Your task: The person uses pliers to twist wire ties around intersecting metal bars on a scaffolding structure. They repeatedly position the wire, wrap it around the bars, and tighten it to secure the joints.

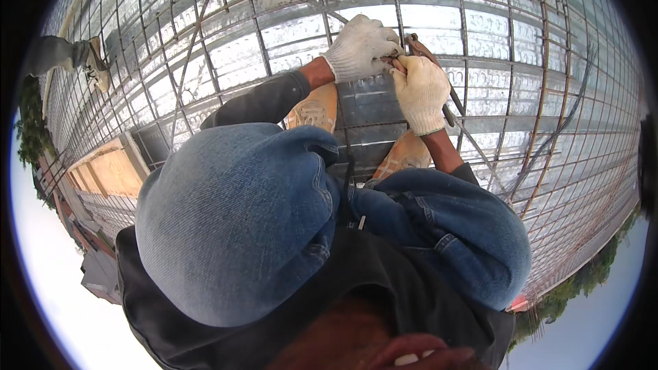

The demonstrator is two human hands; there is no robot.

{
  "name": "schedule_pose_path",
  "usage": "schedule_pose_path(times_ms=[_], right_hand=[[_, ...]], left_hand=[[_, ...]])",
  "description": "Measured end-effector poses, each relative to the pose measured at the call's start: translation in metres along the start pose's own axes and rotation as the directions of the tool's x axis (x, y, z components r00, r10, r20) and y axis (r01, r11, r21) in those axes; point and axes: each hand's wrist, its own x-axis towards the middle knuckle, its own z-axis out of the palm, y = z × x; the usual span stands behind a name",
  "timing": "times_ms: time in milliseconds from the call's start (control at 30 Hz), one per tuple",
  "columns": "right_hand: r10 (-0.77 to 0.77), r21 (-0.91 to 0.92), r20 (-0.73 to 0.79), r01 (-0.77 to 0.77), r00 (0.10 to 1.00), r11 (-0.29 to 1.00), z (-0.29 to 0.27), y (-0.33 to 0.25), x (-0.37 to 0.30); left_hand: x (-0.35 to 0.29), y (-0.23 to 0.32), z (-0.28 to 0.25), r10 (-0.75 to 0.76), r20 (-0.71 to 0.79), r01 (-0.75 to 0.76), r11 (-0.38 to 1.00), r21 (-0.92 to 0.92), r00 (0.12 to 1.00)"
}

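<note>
Both my hands wear off-white knit gloves and meet at a crossing of the steel bar mesh [460, 10], just ahead of my shoes. My left hand [363, 48] is closed, its fingertips pinched at the crossing; what lies in them is too small to make out. My right hand [421, 96] is closed too, thumb and fingertips close to the left ones. A rusty pair of pincers [428, 53] runs along its far side, the head beyond the fingers and the handles emerging near the wrist. The fingers hide the pincers' middle.
Ribbed shiny metal decking [486, 31] lies beneath the mesh. A loose diagonal bar [199, 44] crosses on the left. My tan shoes [314, 111] stand within the mesh. Another person's shoe [97, 68] is at far left, above a wood-faced box opening [113, 168]. Dark cable [558, 127] lies at right.
</note>
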Motion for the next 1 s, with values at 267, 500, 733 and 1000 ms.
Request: schedule_pose_path(times_ms=[267,500,733,1000], right_hand=[[0.102,0.247,-0.132,-0.067,0.986,0.967,0.004,0.007,-0.007],[0.091,0.238,-0.038,-0.079,0.995,0.968,-0.004,0.01,-0.005],[-0.06,0.186,-0.18,0.094,0.982,0.978,0.011,0.01,-0.016],[-0.114,0.14,-0.175,0.139,0.978,0.98,0.015,0.009,-0.027]], left_hand=[[-0.004,-0.011,0.007,0.021,-0.039,-0.019,0.999,0.043,0.999],[-0.002,-0.013,0.008,0.059,-0.094,-0.057,0.998,0.028,0.994],[-0.005,-0.015,0.011,0.055,-0.108,-0.056,0.998,-0.001,0.993],[-0.007,-0.012,0.01,0.044,-0.108,-0.042,0.999,0.016,0.993]])
